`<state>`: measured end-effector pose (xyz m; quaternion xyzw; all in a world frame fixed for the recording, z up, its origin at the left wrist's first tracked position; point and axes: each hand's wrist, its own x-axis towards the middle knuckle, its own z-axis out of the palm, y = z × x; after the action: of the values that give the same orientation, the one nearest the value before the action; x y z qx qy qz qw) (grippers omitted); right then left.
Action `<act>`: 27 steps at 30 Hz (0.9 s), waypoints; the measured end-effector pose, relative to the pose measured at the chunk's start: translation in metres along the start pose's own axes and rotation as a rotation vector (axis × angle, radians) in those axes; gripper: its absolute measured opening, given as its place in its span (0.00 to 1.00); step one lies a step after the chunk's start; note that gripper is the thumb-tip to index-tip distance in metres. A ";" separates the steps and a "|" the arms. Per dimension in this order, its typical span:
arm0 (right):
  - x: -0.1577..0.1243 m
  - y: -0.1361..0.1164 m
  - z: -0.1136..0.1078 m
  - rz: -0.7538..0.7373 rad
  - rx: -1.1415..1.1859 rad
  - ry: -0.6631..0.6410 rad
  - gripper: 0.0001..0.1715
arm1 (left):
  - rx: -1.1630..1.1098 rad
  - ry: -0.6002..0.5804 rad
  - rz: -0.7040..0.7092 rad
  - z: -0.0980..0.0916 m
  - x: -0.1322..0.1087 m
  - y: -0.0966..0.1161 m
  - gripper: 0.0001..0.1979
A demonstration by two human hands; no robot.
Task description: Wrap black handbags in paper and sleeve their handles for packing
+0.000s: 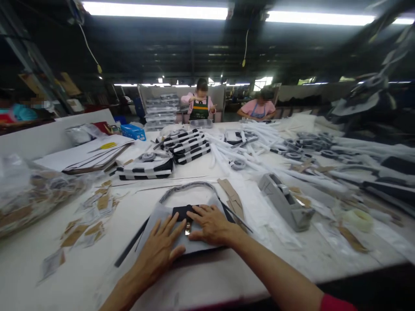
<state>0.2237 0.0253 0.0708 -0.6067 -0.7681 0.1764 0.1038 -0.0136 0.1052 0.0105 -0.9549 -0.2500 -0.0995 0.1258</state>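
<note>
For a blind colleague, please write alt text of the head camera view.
A person's left hand and right hand lie spread on a dark-flapped handbag, either side of its metal clasp, on a white worktable. A grey tape dispenser stands to the right; beyond are partly wrapped bags and two people in pink tops.

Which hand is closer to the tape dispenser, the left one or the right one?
Right. The right hand lies on the bag, to the left of the tape dispenser and not touching it. The left hand is on the bag too, but farther left.
</note>
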 end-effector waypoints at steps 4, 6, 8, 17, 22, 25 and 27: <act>0.001 0.001 -0.012 -0.008 0.016 -0.016 0.44 | 0.011 0.028 0.011 -0.001 0.002 0.001 0.32; -0.001 0.004 -0.016 0.012 0.052 -0.025 0.45 | 0.021 0.042 0.018 0.003 0.002 0.001 0.31; -0.005 0.008 -0.016 0.048 0.053 0.009 0.45 | 0.033 0.067 0.023 0.009 0.002 -0.002 0.30; -0.016 0.027 0.006 0.069 -0.029 0.074 0.44 | 0.161 0.294 0.138 -0.001 -0.004 0.003 0.32; -0.018 0.025 0.008 0.054 -0.023 0.158 0.40 | 0.150 0.323 0.269 -0.019 -0.010 0.015 0.27; -0.020 0.027 0.008 0.048 -0.003 0.203 0.34 | 0.126 0.302 0.225 -0.019 -0.011 0.020 0.25; -0.020 0.031 0.008 0.040 0.033 0.215 0.31 | 0.110 0.273 0.196 -0.017 -0.011 0.023 0.25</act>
<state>0.2531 0.0106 0.0520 -0.6354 -0.7374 0.1250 0.1920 -0.0132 0.0757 0.0197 -0.9440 -0.1416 -0.2016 0.2197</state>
